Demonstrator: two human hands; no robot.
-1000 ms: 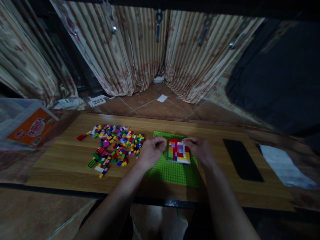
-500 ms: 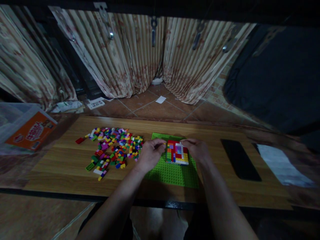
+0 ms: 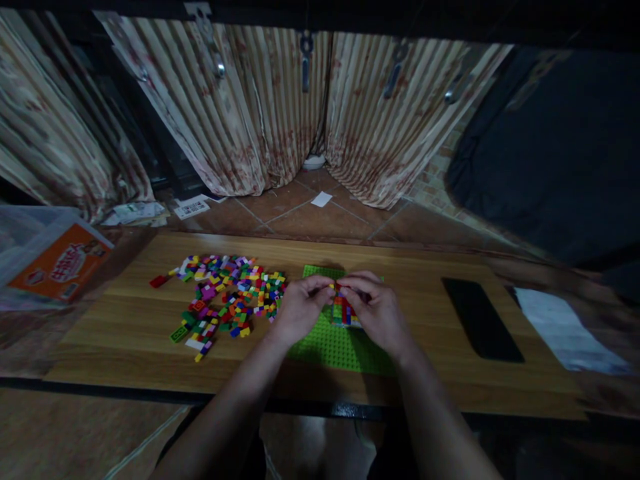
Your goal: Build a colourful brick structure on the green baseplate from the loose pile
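Note:
A square build of multicoloured toy bricks (image 3: 346,313) sits on the green studded baseplate (image 3: 325,347); its right part is hidden behind my right hand. My left hand (image 3: 303,308) is at the build's left side, thumb and fingers pinched around what looks like a small yellow brick (image 3: 331,286). Over the build is my right hand (image 3: 377,308), its fingers bent and drawn together close to the left fingertips. Some red shows under those fingers, but whether they hold a brick or touch the build's edge is hidden.
Many loose bricks (image 3: 235,293) lie spread left of the baseplate on the wooden table (image 3: 125,320). A black phone-like slab (image 3: 481,320) and a white sheet (image 3: 567,330) are at the right. A clear plastic box (image 3: 45,213) with an orange label stands far left.
My right hand has moved left from the build's right side across its top, now covering much of it, with its fingertips near my left ones. The left hand stays nearly in place.

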